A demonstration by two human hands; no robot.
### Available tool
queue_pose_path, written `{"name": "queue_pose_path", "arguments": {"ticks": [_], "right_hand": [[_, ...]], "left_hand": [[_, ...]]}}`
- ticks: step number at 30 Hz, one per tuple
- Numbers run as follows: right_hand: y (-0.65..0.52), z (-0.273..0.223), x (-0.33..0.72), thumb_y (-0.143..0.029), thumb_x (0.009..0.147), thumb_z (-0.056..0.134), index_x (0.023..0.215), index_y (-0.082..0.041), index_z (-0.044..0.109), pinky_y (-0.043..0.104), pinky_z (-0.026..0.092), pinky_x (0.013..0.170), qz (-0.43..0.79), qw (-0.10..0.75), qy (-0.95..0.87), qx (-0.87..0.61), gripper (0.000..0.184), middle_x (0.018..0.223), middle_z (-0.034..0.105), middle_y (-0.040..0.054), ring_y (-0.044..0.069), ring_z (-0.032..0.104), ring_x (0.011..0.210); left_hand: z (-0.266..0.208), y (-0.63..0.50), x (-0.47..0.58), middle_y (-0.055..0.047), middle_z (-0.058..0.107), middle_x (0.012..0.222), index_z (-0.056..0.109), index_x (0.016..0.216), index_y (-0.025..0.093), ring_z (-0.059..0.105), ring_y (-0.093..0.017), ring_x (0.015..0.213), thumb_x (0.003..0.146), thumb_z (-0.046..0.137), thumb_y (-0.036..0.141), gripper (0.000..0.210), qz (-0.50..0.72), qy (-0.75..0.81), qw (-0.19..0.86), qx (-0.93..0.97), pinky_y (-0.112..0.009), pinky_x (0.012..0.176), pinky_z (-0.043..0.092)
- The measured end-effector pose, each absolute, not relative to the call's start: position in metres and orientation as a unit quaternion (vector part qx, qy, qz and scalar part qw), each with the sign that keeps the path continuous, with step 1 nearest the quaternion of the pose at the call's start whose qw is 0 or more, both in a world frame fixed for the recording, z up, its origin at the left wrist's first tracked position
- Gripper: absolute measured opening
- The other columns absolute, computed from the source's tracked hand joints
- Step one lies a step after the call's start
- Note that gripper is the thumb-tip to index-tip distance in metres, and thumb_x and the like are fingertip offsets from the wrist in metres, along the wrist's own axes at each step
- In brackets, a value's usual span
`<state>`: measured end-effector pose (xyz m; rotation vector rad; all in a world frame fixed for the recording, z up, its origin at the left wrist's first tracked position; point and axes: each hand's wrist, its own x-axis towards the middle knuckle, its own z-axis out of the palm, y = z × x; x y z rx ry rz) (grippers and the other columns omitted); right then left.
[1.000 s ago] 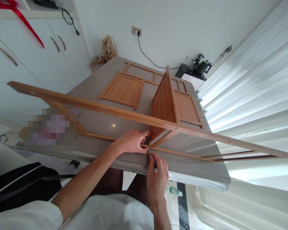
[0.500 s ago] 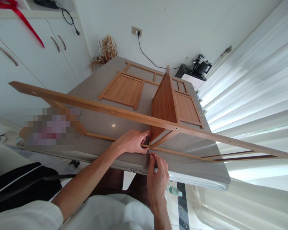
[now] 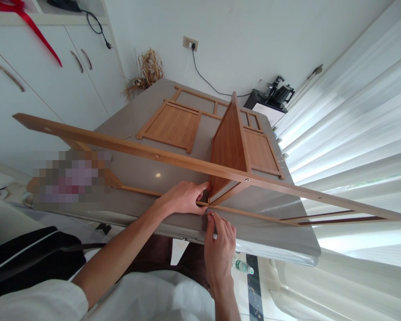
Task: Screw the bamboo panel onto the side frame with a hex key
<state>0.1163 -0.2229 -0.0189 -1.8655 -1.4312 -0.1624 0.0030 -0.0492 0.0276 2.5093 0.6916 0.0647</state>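
Observation:
A long wooden frame (image 3: 187,163) stands on edge across the near side of the table. A solid wooden panel (image 3: 227,142) stands upright and meets the frame at right angles. My left hand (image 3: 182,197) is closed around the lower rail, where the panel joins it. Just right of it, my right hand (image 3: 221,236) pinches a small metal hex key (image 3: 207,211) against the outer side of that lower rail. Fingers hide most of the key. A round metal fastener (image 3: 247,180) shows in the upper rail above the panel.
Flat on the grey table (image 3: 137,116) lie a left wooden panel (image 3: 173,125), a right wooden panel (image 3: 262,151) and an open frame behind. A small metal rod (image 3: 126,137) lies at left. A bottle (image 3: 242,266) is on the floor. Curtains (image 3: 361,147) hang at right.
My right hand's fingers have shifted slightly around the hex key, which shows less than before. My left hand and the wooden frame hold still.

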Motion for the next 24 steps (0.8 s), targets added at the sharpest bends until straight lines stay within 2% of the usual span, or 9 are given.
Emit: {"name": "queue_pose_path", "arguments": {"ticks": [9,15,24], "right_hand": [[-0.2227,-0.0197,0.1177,-0.036,0.108,0.05,0.107,-0.021,0.073,0.033,0.048,0.086,-0.022,0.405,-0.52,-0.752,0.028,0.099,0.079,0.0056,0.019,0.071,0.089],[-0.2242,-0.0194,0.1178,-0.045,0.106,0.052,0.103,-0.022,0.074,0.032,0.047,0.079,0.008,0.424,-0.464,-0.777,0.032,0.1,0.079,0.0053,0.021,0.071,0.088],[-0.2245,-0.0213,0.119,-0.049,0.104,0.053,0.103,-0.025,0.074,0.032,0.047,0.081,0.051,0.435,-0.438,-0.785,0.032,0.099,0.079,0.0031,0.021,0.07,0.089]], "left_hand": [[0.0285,-0.0501,0.0029,-0.003,0.068,0.096,0.063,0.119,0.017,0.065,-0.017,0.08,0.099,0.064,0.052,0.041,0.023,0.258,0.266,0.928,-0.038,0.08,0.056],[0.0292,-0.0504,0.0035,-0.003,0.068,0.097,0.064,0.119,0.017,0.066,-0.017,0.081,0.099,0.064,0.051,0.04,0.021,0.259,0.261,0.93,-0.038,0.08,0.057],[0.0262,-0.0513,0.0037,-0.005,0.069,0.102,0.064,0.12,0.016,0.067,-0.018,0.084,0.1,0.064,0.05,0.039,0.016,0.268,0.254,0.929,-0.039,0.082,0.058]]}}
